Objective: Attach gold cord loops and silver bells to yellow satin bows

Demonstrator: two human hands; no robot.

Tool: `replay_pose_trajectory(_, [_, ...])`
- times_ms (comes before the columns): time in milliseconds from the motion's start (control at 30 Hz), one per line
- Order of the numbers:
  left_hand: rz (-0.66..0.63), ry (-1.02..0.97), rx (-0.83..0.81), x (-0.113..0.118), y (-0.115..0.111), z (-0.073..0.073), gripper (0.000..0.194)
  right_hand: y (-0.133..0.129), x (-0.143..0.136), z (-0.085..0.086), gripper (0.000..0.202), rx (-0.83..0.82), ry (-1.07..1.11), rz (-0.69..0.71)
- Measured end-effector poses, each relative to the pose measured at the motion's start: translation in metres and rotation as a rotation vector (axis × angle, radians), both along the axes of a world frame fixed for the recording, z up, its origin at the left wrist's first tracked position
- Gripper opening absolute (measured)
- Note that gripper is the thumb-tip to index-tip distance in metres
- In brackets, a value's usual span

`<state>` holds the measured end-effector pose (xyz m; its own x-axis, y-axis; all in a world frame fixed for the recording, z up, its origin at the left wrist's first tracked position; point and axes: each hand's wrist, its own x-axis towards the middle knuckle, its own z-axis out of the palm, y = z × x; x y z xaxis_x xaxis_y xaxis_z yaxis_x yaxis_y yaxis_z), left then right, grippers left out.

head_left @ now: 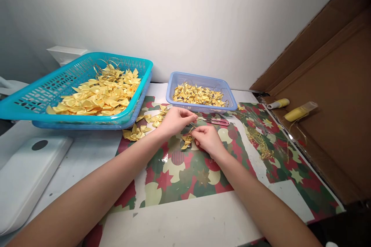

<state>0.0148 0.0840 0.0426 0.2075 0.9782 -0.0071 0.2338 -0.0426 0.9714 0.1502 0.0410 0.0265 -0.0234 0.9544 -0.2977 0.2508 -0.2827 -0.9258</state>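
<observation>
A small yellow satin bow [186, 141] with a dark round piece hangs just below my fingertips, over the patterned sheet. My right hand [208, 139] is closed in a pinch on the thin gold cord [191, 129] of this bow. Up and to the left, my left hand [179, 119] pinches the cord's other part, its thumb and forefinger pressed together; the exact grip is too small to see clearly. Behind my hands lie pink-handled scissors [219, 122]. Several loose yellow bows [137, 132] rest left of my left wrist.
A teal basket [133, 115] heaped with yellow bows stands at left, stacked on a blue one. The smaller blue basket [199, 107] by the wall holds finished-looking bows with cords. Gold cords [262, 146] lie at right. Two yellow-wrapped tubes [300, 112] sit against the cardboard; a white case [26, 177] lies left.
</observation>
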Motion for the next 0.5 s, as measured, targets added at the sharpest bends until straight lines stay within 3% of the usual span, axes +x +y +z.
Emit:
replay_pose_trajectory(200, [0.060,0.020,0.037,-0.0038,0.0060,-0.0064,0.022,-0.0032,0.0024,-0.0016,0.014,0.018,0.005,0.033])
replay_pose_trajectory(500, [0.114,0.075,0.067,-0.0060,0.0056,-0.0048,0.024,-0.0046,0.0025,-0.0059,0.014,0.047,-0.003,0.035])
